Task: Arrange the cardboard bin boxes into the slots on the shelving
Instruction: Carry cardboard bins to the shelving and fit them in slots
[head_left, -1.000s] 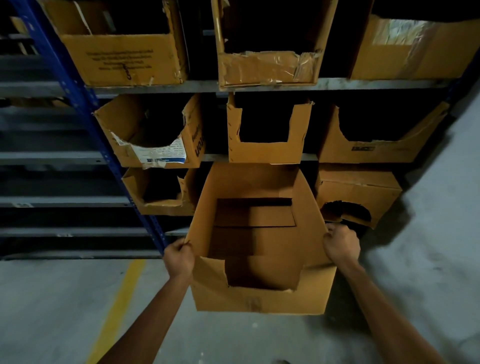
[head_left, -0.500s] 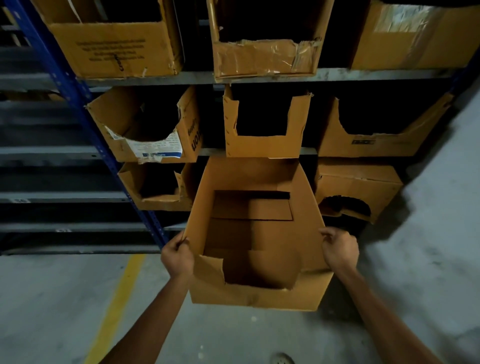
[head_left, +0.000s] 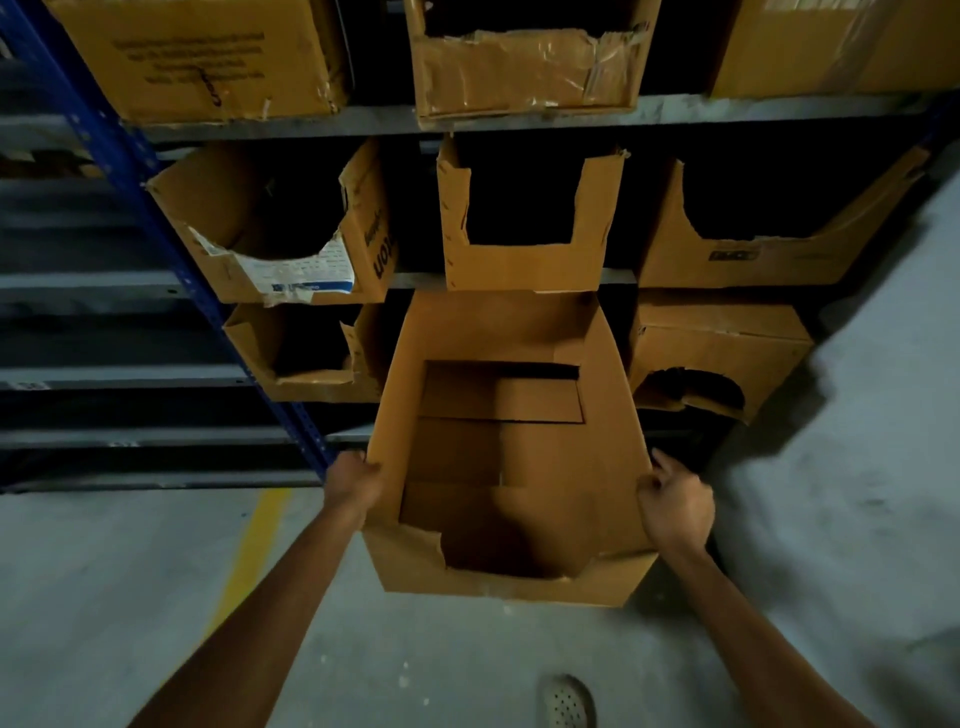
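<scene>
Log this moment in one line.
bin box: partly in bottom middle slot | left hand: grips left wall | right hand: grips right wall

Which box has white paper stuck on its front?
The box on the left of the middle shelf, beside the blue post. A torn white label crosses its front; the others show none.

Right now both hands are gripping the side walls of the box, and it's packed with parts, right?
Not quite. The head view shows the left hand and right hand gripping the side walls of the box, but it is not packed with parts. It is empty, with only its bare cardboard floor flaps showing inside.
</scene>
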